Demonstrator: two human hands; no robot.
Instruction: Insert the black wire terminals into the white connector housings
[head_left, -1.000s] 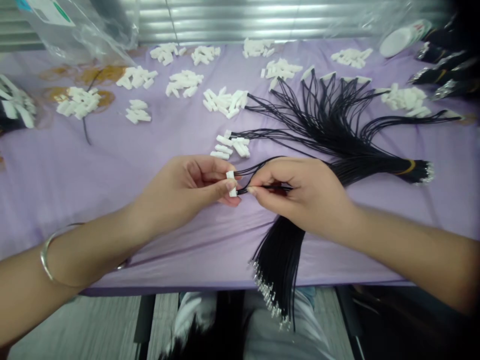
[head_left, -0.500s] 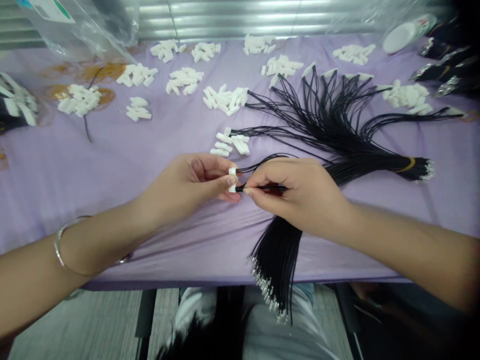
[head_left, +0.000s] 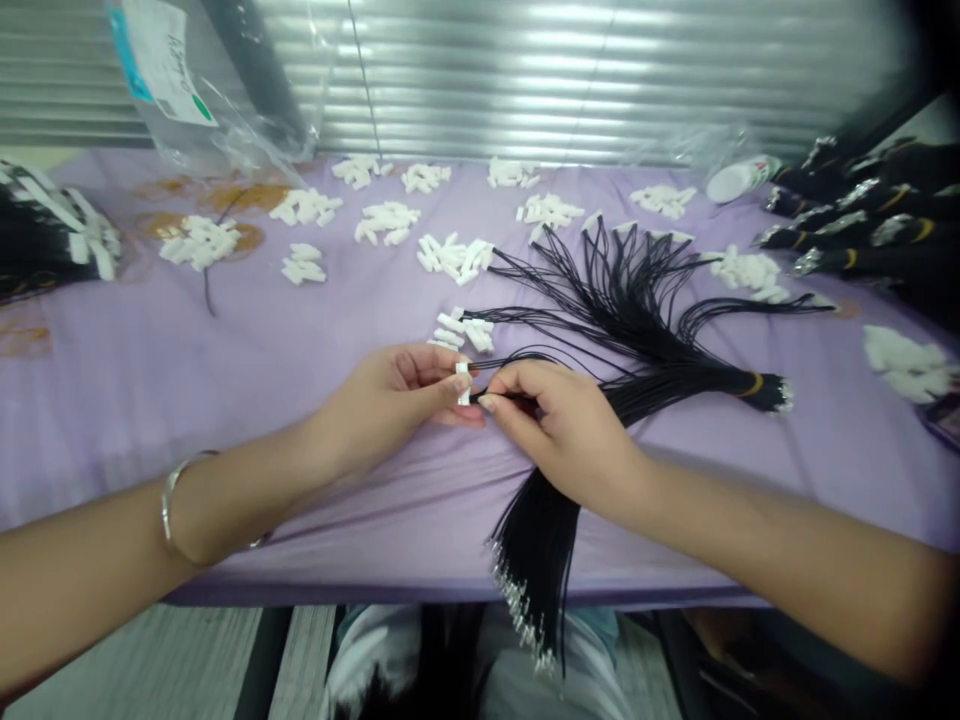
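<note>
Between the thumb and fingers of my left hand [head_left: 401,395] is a small white connector housing [head_left: 463,383]. Black wires run out of its right side. My right hand [head_left: 566,430] is closed in a pinch on black wires [head_left: 523,402] just right of the housing; how many it holds I cannot tell. Below that hand, a loose bundle of black wires [head_left: 536,540] with bare metal ends hangs over the table's front edge. Behind it lies a banded bundle of black wires [head_left: 667,390], its far ends fanned out with white housings on some.
Piles of white housings [head_left: 454,258] are spread along the purple tablecloth [head_left: 247,370]. A clear plastic bag [head_left: 225,100] stands at the back left by the blinds. A white bottle [head_left: 742,180] lies back right, near more banded wire bundles [head_left: 862,225]. Finished-looking housings with wires [head_left: 75,225] lie far left.
The head view has tilted up and turned slightly right, showing more blinds. Both hands keep their grip on the housing and wires, with the right fingers still close to the housing.
</note>
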